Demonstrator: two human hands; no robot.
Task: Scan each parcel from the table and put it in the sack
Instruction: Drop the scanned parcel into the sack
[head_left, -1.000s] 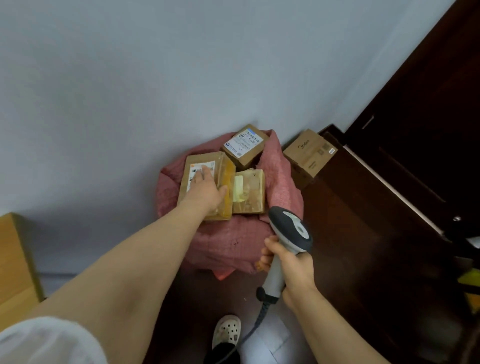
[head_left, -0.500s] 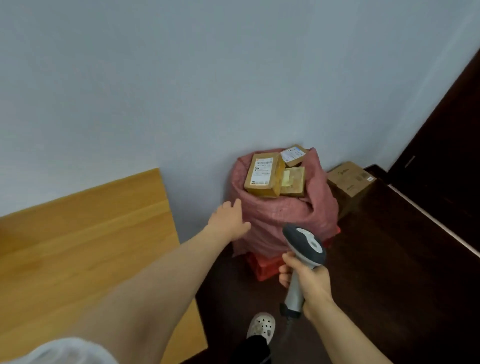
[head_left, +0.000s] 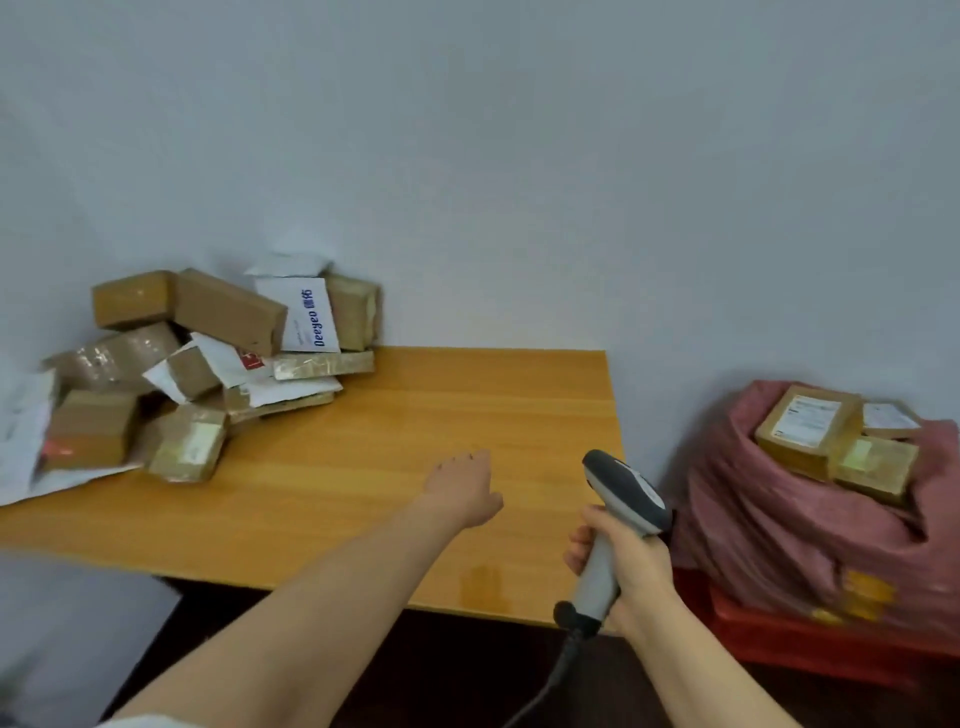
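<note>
A heap of parcels (head_left: 208, 364), brown boxes and white mailers, lies at the far left of the wooden table (head_left: 415, 441). My left hand (head_left: 462, 488) hovers empty over the middle of the table, fingers relaxed and stretched toward the heap. My right hand (head_left: 631, 569) grips the handle of a grey barcode scanner (head_left: 621, 493) near the table's right front corner. The pink sack (head_left: 779, 519) stands on the floor to the right of the table, with three taped boxes (head_left: 808, 428) showing at its top.
A red crate (head_left: 810, 644) sits under the sack. The scanner's dark cable (head_left: 550, 680) trails down toward me. A pale wall runs behind the table and sack. Dark floor lies below the table's front edge.
My left hand let go of the box it laid in the sack and swung left over the table. My view turned left from the sack to the table and parcel heap.
</note>
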